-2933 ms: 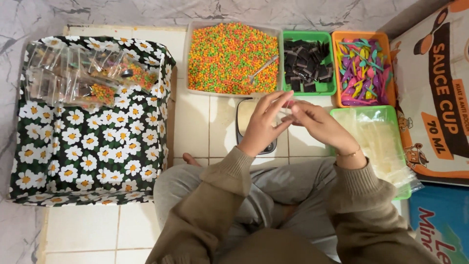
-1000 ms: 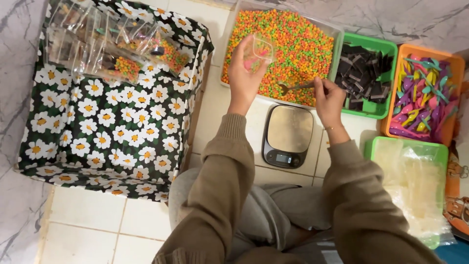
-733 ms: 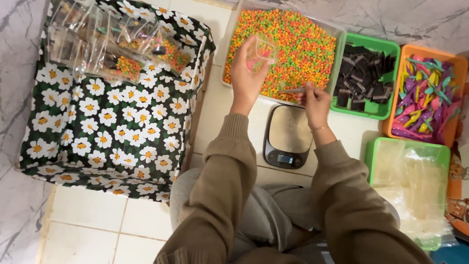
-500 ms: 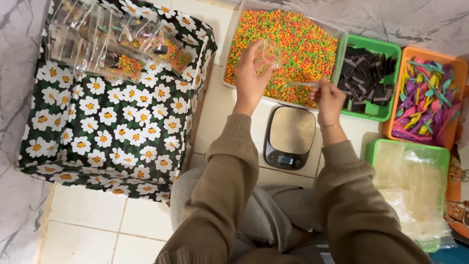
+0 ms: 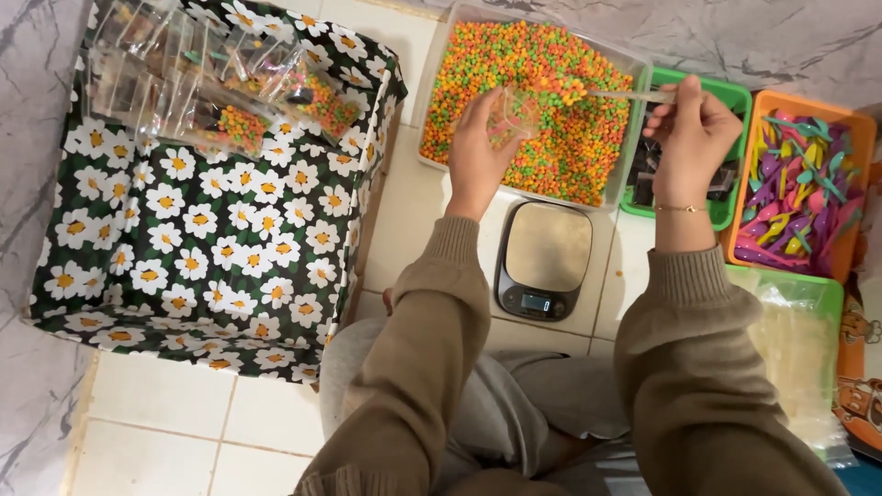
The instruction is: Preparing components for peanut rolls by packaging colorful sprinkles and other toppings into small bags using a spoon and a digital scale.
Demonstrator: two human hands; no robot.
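Overhead view. The left hand grips a small clear bag, held open above the clear tub of orange, green and yellow candy pellets. The right hand is closed around the handle of a clear spoon, whose bowl, loaded with pellets, lies at the bag's mouth. A kitchen scale sits on the tiled floor just below the tub. To the right stand a green bin and an orange bin of coloured pieces. A daisy-print box at left holds filled bags.
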